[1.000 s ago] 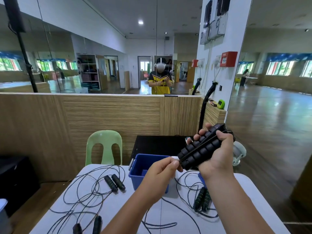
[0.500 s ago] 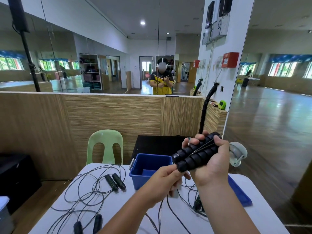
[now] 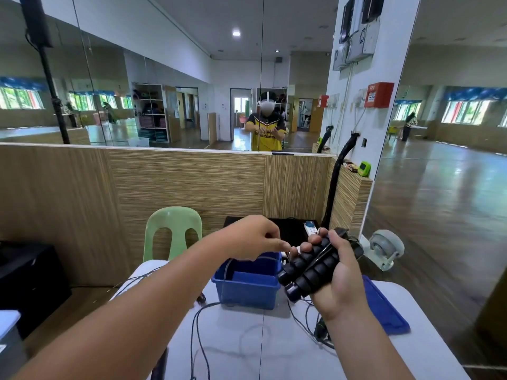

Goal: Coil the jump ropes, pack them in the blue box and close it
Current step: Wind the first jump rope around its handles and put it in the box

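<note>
A white table (image 3: 428, 360) is stretching beneath both hands, carrying loose rope. A pale green plastic chair (image 3: 172, 223) is standing beyond the left forearm. An open blue plastic box (image 3: 247, 294) is sitting on the table directly under the left hand (image 3: 252, 237) and just left of the right hand's grip. Its inside is showing only blue floor, and a thin black cord (image 3: 223, 272) is crossing its open top and hanging down its left front. The flat blue lid (image 3: 384, 311) is lying on the table right of the right wrist. The right hand (image 3: 343, 283) is wrapping firmly round two black ribbed jump-rope handles (image 3: 310, 270), held side by side above the box's right corner. The left hand is pinching the cord with curled fingers, close beside the handles. Far behind, a red wall box (image 3: 378, 94) is reading "FIRE".
</note>
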The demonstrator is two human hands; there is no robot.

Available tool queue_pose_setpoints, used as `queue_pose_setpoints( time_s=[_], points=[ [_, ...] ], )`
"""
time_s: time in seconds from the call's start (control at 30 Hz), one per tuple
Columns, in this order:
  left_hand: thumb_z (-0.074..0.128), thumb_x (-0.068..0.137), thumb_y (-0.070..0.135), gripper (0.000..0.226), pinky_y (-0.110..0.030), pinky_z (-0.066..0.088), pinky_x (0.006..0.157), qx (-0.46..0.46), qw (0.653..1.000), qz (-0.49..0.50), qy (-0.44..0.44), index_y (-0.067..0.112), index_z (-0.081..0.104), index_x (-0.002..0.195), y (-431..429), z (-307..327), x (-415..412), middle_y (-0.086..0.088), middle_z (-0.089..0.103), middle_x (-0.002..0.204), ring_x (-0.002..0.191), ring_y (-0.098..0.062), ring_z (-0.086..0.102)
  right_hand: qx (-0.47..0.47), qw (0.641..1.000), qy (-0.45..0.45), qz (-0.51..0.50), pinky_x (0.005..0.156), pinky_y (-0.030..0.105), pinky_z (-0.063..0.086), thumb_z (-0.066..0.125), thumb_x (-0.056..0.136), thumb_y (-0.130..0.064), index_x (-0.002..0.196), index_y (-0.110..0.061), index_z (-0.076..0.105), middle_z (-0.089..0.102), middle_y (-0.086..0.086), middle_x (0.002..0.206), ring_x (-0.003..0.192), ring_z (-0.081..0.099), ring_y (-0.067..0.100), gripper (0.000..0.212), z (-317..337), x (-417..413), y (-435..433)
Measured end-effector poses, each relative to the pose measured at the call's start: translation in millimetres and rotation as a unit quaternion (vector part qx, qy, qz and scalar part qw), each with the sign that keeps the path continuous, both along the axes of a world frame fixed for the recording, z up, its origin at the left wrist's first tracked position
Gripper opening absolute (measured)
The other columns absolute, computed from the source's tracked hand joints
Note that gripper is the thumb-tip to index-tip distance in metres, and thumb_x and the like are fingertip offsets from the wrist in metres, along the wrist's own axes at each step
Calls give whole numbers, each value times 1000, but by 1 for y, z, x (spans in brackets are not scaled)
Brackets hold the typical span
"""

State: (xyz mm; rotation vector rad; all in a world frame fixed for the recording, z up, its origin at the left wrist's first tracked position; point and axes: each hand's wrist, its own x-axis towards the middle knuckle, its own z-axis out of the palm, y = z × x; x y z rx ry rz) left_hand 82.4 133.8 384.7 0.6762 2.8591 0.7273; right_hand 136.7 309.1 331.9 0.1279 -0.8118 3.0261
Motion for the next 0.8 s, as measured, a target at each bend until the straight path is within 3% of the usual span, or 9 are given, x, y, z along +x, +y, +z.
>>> queue_pose_setpoints(
  time_s=[0.1,0.2,0.27,0.33,0.47,0.57,0.8],
  points=[
    [64,95,55,36,-47,64,73,-14,1000,16,6,22,66,80,6,6,-1,-5,62,72,73,-32,73,8,999,-31,-10,90,43,51,60,97,-24,84,-14,61,58,0,76,71,56,17,17,-3,0,-4],
    [63,97,50,36,-38,62,65,8,999,37,5,20,66,77,10,10,1,-2,56,64,57,-25,65,14,998,-53,-42,83,39,52,59,100,-24,85,-13,60,58,0,75,72,57,17,19,-5,-4,-6],
    [63,98,45,36,-30,50,54,32,998,44,12,20,66,72,14,14,5,-1,54,58,51,-18,55,13,996,-69,-57,84,39,53,59,101,-25,85,-13,60,60,1,76,74,59,18,20,-7,-8,-6],
    [62,99,40,35,-27,40,52,51,997,49,15,20,69,71,17,16,11,3,54,56,53,-17,48,8,994,-84,-72,85,41,55,61,100,-24,85,-12,61,60,2,76,74,60,18,19,-12,-14,-7],
    [56,101,30,34,-28,36,53,76,995,61,10,11,76,81,24,14,26,-2,61,63,56,-16,45,-2,989,-107,-100,85,42,58,64,98,-25,87,-12,60,60,3,79,77,61,20,18,-19,-24,-7],
    [50,100,24,32,-40,49,63,37,995,63,65,2,69,85,34,10,42,-12,69,82,66,-19,52,-23,984,-120,-130,82,41,57,63,99,-24,86,-11,59,60,2,77,67,62,16,19,-17,-28,-9],
    [39,106,22,23,-37,43,80,-33,985,82,147,15,54,90,58,-10,74,-4,55,94,90,-24,56,-44,974,-119,-187,74,41,58,61,100,-28,79,-8,59,59,5,71,61,62,16,29,-14,-43,-8]
  ],
)
